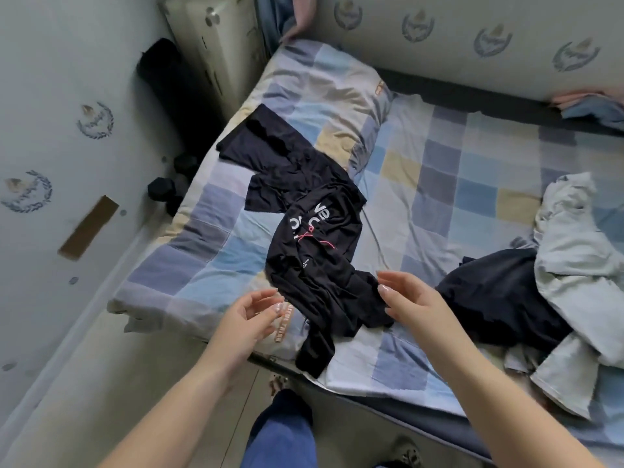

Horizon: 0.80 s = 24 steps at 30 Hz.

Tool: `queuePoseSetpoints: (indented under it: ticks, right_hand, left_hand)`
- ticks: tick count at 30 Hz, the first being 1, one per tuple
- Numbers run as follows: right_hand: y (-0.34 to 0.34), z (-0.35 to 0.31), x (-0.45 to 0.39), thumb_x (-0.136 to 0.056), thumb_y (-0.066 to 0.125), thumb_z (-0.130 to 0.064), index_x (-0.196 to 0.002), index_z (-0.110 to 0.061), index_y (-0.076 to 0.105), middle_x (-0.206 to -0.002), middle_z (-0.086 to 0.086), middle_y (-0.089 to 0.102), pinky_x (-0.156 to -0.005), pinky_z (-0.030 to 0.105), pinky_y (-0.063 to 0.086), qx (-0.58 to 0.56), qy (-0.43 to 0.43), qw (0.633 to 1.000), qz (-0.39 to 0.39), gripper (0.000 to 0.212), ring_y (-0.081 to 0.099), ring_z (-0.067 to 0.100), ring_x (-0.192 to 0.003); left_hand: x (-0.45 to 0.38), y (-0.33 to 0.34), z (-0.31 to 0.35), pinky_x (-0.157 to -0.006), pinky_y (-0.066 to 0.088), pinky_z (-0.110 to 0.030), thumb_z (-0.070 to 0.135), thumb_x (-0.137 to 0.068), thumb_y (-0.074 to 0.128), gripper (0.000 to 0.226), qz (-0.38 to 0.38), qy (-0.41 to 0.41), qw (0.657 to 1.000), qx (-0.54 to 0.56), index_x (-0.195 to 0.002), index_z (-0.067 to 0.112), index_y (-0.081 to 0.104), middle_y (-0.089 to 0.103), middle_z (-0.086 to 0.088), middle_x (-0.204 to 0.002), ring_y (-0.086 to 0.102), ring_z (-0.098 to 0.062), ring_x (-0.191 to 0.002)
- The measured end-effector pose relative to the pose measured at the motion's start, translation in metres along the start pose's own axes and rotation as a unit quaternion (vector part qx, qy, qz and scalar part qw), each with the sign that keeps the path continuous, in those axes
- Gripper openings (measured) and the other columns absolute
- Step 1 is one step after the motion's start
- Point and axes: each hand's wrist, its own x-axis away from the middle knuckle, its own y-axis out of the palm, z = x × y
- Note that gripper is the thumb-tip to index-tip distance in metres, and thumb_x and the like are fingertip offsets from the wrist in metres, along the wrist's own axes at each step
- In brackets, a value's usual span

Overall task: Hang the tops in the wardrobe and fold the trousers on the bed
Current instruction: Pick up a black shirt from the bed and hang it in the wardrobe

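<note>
Bed (439, 184) fills the frame from centre out to 3 o'clock; its near edge runs diagonally from 8 o'clock toward 5 o'clock, with a strip of pale floor between it and the patterned wall at 9 o'clock.

Black T-shirt (314, 251) with white and pink lettering lies crumpled at centre, thin soft knit, many small folds. One dark end trails over the near bed edge at 6 o'clock. A flatter black garment (266, 143) lies beyond it toward 11 o'clock, partly on the pillow (337, 82); the two overlap, and I cannot tell whether they are separate pieces.

Left hand (250, 319): fingers loosely curved, palm turned inward, holding nothing, hovering just beside the shirt's near-left hem over the bed edge. Right hand (412, 302): fingers relaxed and extended, holding nothing, fingertips at the shirt's right-hand bunch; contact cannot be confirmed.

Free sheet surface: a broad open patch from centre toward 1–2 o'clock, checked cotton in blue, grey and pale yellow squares, lightly creased.

At 3–4 o'clock, a heap: navy garment (499, 298) below, pale grey-green garment (580, 265) rumpled over it, reaching the bed's near edge.

Dark dumbbells (169, 190) on the floor at 9 o'clock, against the bed side.
</note>
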Motion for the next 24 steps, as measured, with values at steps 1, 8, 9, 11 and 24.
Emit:
queuePoseSetpoints:
  ticks: [1, 8, 9, 11, 24]
  right_hand:
    - [0.015, 0.001, -0.015, -0.092, 0.06, -0.024, -0.11, -0.032, 0.063, -0.114, -0.018, 0.064, -0.099, 0.029, 0.047, -0.002, 0.012, 1.0, 0.003, 0.02, 0.06, -0.005, -0.103]
    - [0.1, 0.058, -0.132, -0.091, 0.06, -0.028, -0.114, -0.03, 0.063, -0.111, -0.015, 0.064, -0.099, 0.035, 0.048, 0.005, 0.113, 0.993, 0.036, 0.023, 0.058, 0.0, -0.104]
    - [0.11, 0.069, -0.146, -0.091, 0.06, -0.029, -0.113, -0.031, 0.063, -0.111, -0.013, 0.064, -0.099, 0.036, 0.048, 0.005, 0.128, 0.991, 0.037, 0.023, 0.059, 0.002, -0.105]
    - [0.125, 0.089, -0.169, -0.091, 0.06, -0.03, -0.113, -0.032, 0.062, -0.111, -0.013, 0.064, -0.097, 0.034, 0.048, 0.02, 0.146, 0.989, 0.034, 0.023, 0.059, 0.004, -0.105]
    - [0.185, 0.179, -0.313, -0.089, 0.061, -0.028, -0.129, -0.026, 0.053, -0.116, -0.011, 0.061, -0.094, 0.023, 0.041, 0.111, 0.171, 0.979, 0.008, 0.041, 0.057, 0.005, -0.103]
  left_hand:
    - [-0.018, -0.013, 0.002, -0.091, 0.052, -0.035, 0.01, -0.089, 0.064, 0.021, 0.004, -0.009, 1.0, -0.005, -0.105, 0.024, 0.065, 0.073, 0.008, -0.098, 0.066, -0.013, -0.1]
    - [-0.147, -0.068, -0.018, -0.089, 0.051, -0.035, 0.011, -0.089, 0.064, 0.02, -0.003, -0.067, 0.995, -0.078, -0.103, 0.025, 0.063, 0.071, 0.005, -0.102, 0.065, -0.014, -0.102]
    - [-0.163, -0.072, -0.025, -0.09, 0.051, -0.035, 0.011, -0.089, 0.064, 0.02, -0.008, -0.07, 0.993, -0.09, -0.103, 0.026, 0.063, 0.071, 0.006, -0.102, 0.064, -0.014, -0.103]
    - [-0.189, -0.078, -0.038, -0.09, 0.051, -0.036, 0.011, -0.089, 0.065, 0.02, -0.012, -0.077, 0.991, -0.104, -0.102, 0.026, 0.063, 0.071, 0.006, -0.102, 0.064, -0.014, -0.103]
    - [-0.317, -0.064, -0.12, -0.072, 0.048, -0.013, 0.006, -0.088, 0.064, 0.018, -0.028, -0.105, 0.985, -0.136, -0.1, 0.02, 0.063, 0.07, 0.003, -0.101, 0.063, -0.002, -0.087]
